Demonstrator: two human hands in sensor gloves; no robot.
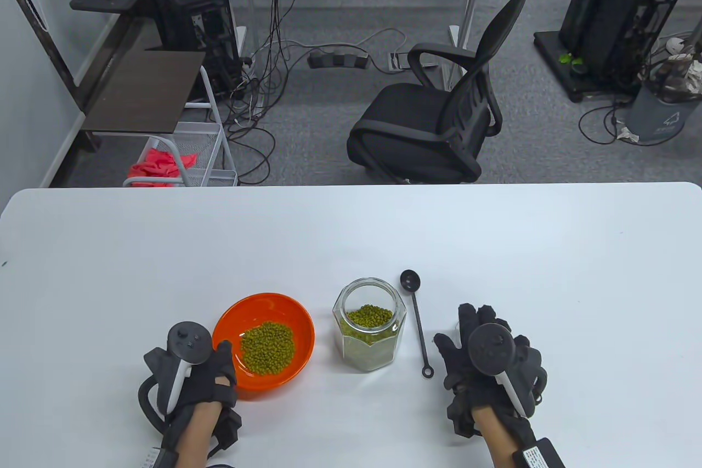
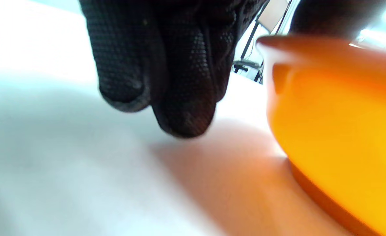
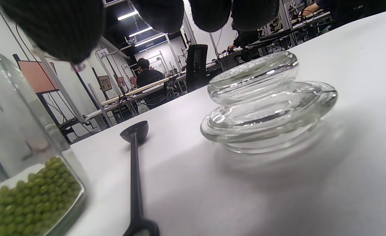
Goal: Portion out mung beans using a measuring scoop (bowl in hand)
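Observation:
An orange bowl (image 1: 263,344) holding mung beans stands on the white table (image 1: 351,237). My left hand (image 1: 219,364) is at its left rim with the thumb on the rim. In the left wrist view the fingers (image 2: 180,98) hang beside the bowl's wall (image 2: 337,124) with a gap between them. An open glass jar (image 1: 370,325) of mung beans stands right of the bowl. A black measuring scoop (image 1: 419,325) lies flat beside the jar. My right hand (image 1: 466,325) is spread and empty, its fingertips (image 3: 160,13) above a glass lid (image 3: 268,108) without touching it.
The jar (image 3: 16,147) and the scoop (image 3: 134,164) lie just left of the lid in the right wrist view. A black office chair (image 1: 439,106) stands beyond the table's far edge.

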